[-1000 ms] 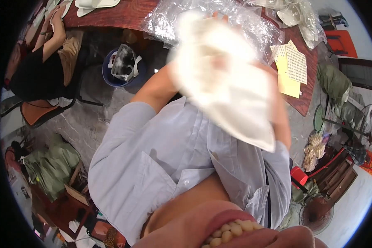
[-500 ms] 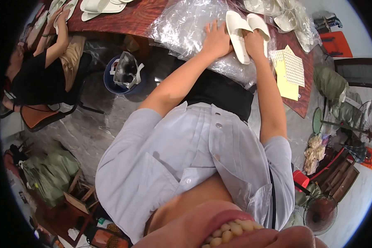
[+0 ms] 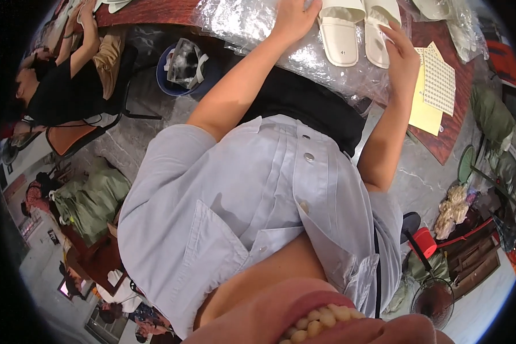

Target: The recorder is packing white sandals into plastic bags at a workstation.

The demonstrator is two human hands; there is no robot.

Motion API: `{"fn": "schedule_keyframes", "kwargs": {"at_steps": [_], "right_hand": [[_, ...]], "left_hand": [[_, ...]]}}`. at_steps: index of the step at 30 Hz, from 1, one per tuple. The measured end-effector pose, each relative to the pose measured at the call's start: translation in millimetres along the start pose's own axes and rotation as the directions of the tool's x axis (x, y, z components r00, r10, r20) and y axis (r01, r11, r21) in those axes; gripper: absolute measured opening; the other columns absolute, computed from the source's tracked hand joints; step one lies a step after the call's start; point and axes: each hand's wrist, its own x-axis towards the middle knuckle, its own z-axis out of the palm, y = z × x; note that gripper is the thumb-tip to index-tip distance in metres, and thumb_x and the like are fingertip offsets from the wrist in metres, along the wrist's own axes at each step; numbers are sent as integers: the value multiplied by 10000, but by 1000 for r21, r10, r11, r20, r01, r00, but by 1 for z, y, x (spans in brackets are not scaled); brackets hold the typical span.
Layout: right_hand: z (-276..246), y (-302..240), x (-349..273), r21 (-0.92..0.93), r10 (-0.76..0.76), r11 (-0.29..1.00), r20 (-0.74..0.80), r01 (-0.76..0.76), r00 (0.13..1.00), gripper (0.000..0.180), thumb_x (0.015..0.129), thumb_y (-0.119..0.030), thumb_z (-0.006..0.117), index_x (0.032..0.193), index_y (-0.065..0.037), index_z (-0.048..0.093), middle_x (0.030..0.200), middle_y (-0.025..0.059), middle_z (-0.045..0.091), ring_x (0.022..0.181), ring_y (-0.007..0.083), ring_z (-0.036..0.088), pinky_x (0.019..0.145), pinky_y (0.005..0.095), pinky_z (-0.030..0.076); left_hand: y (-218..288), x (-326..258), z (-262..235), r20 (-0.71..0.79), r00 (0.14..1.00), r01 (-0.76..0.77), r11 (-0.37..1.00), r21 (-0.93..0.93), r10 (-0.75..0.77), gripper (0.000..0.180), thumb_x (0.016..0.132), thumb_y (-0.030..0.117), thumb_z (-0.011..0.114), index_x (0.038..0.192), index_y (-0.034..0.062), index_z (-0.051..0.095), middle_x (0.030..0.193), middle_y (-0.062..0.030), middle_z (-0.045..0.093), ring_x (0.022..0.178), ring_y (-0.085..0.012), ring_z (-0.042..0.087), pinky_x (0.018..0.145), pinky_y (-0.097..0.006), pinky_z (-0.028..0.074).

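A pair of white slippers lies side by side on clear plastic bags [image 3: 241, 26], heels toward me: the left slipper [image 3: 339, 43] and the right slipper [image 3: 377, 45]. My right hand [image 3: 402, 54] is beside the right slipper, its fingers loosely apart and the tips at that slipper's inner sole. Just left of the pair, my left hand [image 3: 294, 20] rests over the plastic with its thumb spread toward the left slipper. The top edge of the picture cuts off its other fingers.
White sheets of small round labels [image 3: 440, 86] lie on a yellow sheet [image 3: 425, 121] at the table's right end. Bagged slippers [image 3: 464, 34] are at the far right. A blue bin [image 3: 166, 86] stands below the table, and another person [image 3: 69, 86] works at the left.
The slippers have been turned round and laid down, heels now toward me. My right hand has let go of them and moved right. The view has shifted, so my left hand sits higher.
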Motion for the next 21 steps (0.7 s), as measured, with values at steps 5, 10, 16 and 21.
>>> {"fn": "schedule_keyframes", "kwargs": {"at_steps": [5,10,16,21], "right_hand": [[3,27,-32,257,260,945,-224,-200,939,221,875,70,597,1077,50,686,1101,116,702,1027,178,660,920,286,508],[6,35,-48,262,352,923,-273,-283,895,186,878,44,632,1055,46,688,1021,91,700,942,146,650,875,278,516],[-16,17,-21,-102,270,956,-47,-274,962,215,870,-24,649,1079,-8,699,1006,141,697,883,220,678,807,317,520],[-7,35,4,-245,138,957,-95,-157,986,185,847,-57,678,1024,-7,700,956,158,674,817,288,662,746,368,514]], "left_hand": [[-2,-1,-3,29,999,-18,1000,-26,19,419,925,159,606,1312,4,570,1141,-231,614,1072,-373,590,922,-409,462],[22,4,-30,220,975,5,989,146,-37,526,855,176,686,1345,37,557,1112,-232,615,1071,-361,587,943,-400,459],[85,10,-56,504,832,-472,774,422,233,628,819,286,735,1389,121,533,1162,-255,519,1155,-435,474,972,-516,417],[118,28,-44,682,700,-596,699,395,212,651,819,304,735,1405,129,512,1189,-271,523,1169,-467,459,968,-540,419]]}}
